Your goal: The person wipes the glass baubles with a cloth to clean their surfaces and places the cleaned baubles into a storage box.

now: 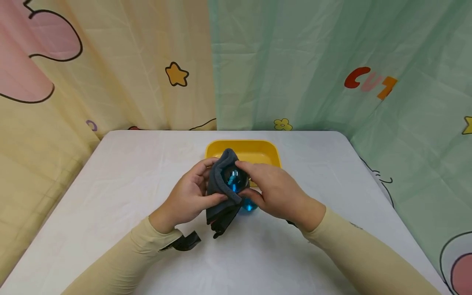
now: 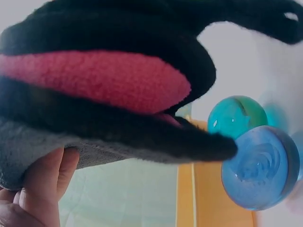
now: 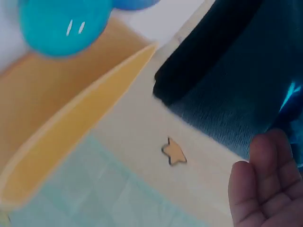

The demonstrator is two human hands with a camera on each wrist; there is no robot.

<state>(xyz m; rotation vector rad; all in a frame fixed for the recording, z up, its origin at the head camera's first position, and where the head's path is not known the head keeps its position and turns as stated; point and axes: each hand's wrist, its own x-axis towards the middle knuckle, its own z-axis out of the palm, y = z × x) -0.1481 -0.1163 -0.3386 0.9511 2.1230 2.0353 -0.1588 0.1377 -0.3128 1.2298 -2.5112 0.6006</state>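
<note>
My left hand (image 1: pixel 187 197) grips a dark grey cloth (image 1: pixel 216 184) above the table, with the thumb on its near side and the fingers behind. In the left wrist view the cloth (image 2: pixel 94 85) has thick black edges and a pink inner face. Against the cloth's fold sits a clear blue ball (image 1: pixel 235 178), pinched between the thumb and fingers of my right hand (image 1: pixel 282 192). Below that hand, partly hidden, another blue ball (image 1: pixel 249 205) shows. A teal-green ball (image 2: pixel 236 115) appears beside a blue one in the left wrist view.
Behind the hands a shallow yellow tray (image 1: pixel 254 150) stands on the white-covered table (image 1: pixel 147 164); the hands hide its front part. Patterned curtains (image 1: pixel 258 61) hang along the back and sides. A black strap end (image 1: pixel 186 241) sticks out from the left sleeve.
</note>
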